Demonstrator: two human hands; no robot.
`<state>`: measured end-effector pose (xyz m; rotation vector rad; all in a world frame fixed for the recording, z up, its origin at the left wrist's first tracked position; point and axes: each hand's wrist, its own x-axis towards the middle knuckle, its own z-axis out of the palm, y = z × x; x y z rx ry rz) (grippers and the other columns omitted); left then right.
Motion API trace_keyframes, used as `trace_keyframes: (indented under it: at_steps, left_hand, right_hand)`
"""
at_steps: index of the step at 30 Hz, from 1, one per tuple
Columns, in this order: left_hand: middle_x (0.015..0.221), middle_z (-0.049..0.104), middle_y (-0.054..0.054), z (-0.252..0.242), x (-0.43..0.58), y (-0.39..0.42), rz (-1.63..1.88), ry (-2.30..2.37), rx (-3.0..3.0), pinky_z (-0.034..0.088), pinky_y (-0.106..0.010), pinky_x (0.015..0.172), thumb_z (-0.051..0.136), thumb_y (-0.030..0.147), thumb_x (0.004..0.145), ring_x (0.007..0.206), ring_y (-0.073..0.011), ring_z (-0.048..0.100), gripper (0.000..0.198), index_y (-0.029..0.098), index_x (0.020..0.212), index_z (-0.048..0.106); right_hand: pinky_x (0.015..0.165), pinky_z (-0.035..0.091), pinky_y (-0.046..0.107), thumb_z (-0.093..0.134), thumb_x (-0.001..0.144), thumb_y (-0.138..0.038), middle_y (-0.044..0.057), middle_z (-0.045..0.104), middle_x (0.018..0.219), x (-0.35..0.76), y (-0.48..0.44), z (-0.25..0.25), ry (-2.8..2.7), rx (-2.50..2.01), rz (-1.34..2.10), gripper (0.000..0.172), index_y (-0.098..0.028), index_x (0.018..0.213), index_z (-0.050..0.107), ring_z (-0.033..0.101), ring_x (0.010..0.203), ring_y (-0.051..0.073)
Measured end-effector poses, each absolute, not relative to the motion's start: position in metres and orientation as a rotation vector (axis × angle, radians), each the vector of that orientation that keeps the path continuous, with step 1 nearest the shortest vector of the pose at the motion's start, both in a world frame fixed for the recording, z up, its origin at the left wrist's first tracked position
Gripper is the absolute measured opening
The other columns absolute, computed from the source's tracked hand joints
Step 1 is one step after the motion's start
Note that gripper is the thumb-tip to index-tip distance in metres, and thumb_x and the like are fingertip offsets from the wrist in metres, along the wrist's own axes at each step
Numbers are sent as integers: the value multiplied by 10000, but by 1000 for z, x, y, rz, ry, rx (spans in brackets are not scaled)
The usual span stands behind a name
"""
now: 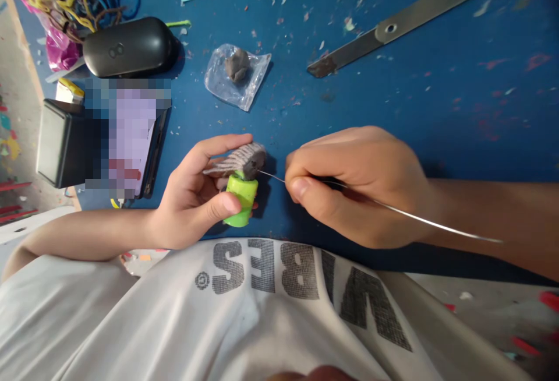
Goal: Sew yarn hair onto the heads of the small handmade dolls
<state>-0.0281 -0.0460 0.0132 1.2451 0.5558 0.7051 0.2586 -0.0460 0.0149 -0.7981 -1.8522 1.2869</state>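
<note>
Head view, just left of centre: with our left hand (192,189) we held a bright green cylinder (242,199) topped by a dark grey lump (253,165) with pale ridged strips (236,158). Right of centre, our right hand (349,189) pinched a thin wire (437,223), its tip against the lump. On our blue bench (458,113), a clear bag (218,84) with grey clay (238,65) lay at upper centre, a flat metal tool (421,18) at upper right.

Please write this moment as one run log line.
left hand: holds green cylinder with grey piece | right hand: holds thin wire, tip at grey piece | nearby: grey lump, clear bag, metal blade
</note>
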Motion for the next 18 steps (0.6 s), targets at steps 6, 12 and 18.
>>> trace_keyframes:
  at_steps: [6, 12, 18]
  left_hand:
    - [1317, 862, -89, 17, -26, -47, 684, 649, 1280, 794, -296, 803, 900, 418, 1154, 936, -196, 885, 628, 312, 1733, 681]
    - [1428, 842, -69, 21, -29, -54, 652, 749, 1210, 799, -316, 916, 868, 460, 1189, 1044, -196, 889, 620, 357, 1772, 683]
    - [1471, 858, -62, 12, -32, -56, 692, 727, 1177, 803, -305, 866, 1031, 498, 1044, 982, -203, 902, 764, 376, 1728, 713]
  right_hand:
    - [595, 286, 309, 571, 1130, -134, -60, 474, 669, 263, -42, 22, -1959, -809, 1291, 370, -244, 789, 477, 374, 584, 109]
    - [601, 285, 313, 576, 1142, -138, -65, 478, 674, 265, -42, 21, -1981, -806, 1266, 366, -240, 798, 498, 380, 591, 107]
    - [609, 301, 320, 584, 1141, -141, -63, 488, 678, 264, -42, 21, -2015, -812, 1237, 353, -245, 814, 500, 388, 590, 113]
